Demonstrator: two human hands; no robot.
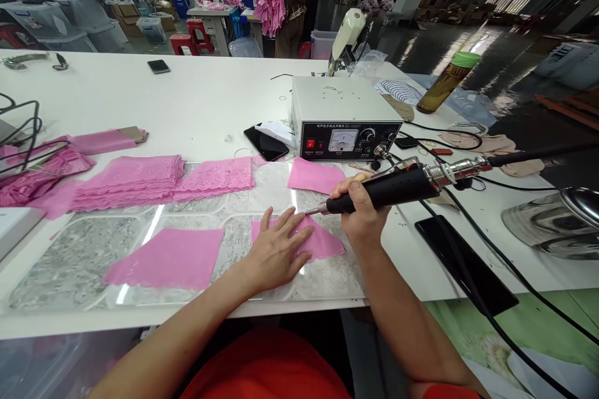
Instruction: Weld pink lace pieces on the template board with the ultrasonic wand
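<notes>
My left hand (pixel 276 249) lies flat, fingers spread, on a small pink fabric piece (pixel 322 243) on the glass work plate (pixel 70 262). My right hand (pixel 362 209) is wrapped round the black handle of a pen-like cutting tool (pixel 397 187), whose metal tip touches the fabric just beside my left fingertips. A cable runs from the tool to the white control box (pixel 344 118) behind. Another pink piece (pixel 171 257) lies to the left on the plate, and one more (pixel 316 176) lies in front of the box.
Stacks of pink lace (pixel 131 181) sit at the left. A black phone (pixel 266 143) lies by the box, a dark pad (pixel 463 268) at the right, a bottle (pixel 447 84) behind. People stand beyond the table.
</notes>
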